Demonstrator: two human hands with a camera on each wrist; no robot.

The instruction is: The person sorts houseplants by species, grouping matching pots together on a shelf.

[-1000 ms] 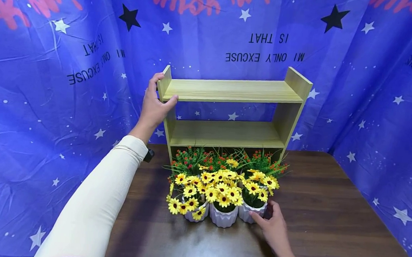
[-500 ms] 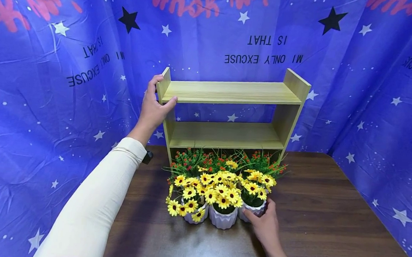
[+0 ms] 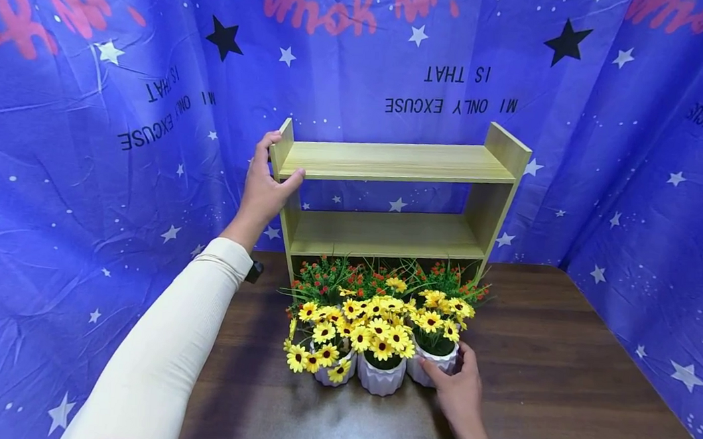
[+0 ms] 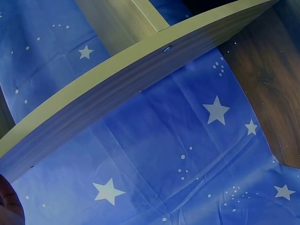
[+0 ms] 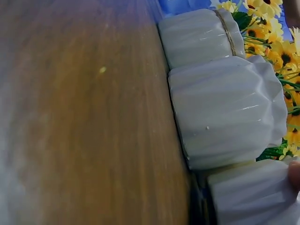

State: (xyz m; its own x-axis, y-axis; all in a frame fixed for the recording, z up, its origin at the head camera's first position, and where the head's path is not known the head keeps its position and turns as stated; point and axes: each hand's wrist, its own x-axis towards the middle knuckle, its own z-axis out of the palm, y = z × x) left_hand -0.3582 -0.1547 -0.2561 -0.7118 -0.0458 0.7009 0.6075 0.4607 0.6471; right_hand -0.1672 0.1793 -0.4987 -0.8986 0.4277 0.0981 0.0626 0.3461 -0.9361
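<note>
My left hand [image 3: 262,190] grips the upper left side panel of a light wooden shelf [image 3: 391,161], thumb in front and fingers along the outer side. In the left wrist view, the panel edge [image 4: 117,65] crosses the frame, with a bit of finger [image 4: 10,201] at lower left. On the table, my right hand [image 3: 460,394] holds the rightmost white flowerpot [image 3: 433,372] of yellow daisies, its thumb at the pot's front. Beside it stand a middle pot [image 3: 381,380] and a left pot [image 3: 337,373]. The right wrist view shows their ribbed sides [image 5: 225,112].
Behind the daisies, plants with red-orange flowers [image 3: 378,278] stand before the shelf's lowest level. A brown wooden table [image 3: 560,366] carries everything. Blue star-printed cloth [image 3: 645,163] hangs behind and at both sides.
My right hand has shifted slightly left, with its thumb farther across the front of the rightmost pot. My left hand keeps its grip on the shelf. The head view has tilted slightly.
</note>
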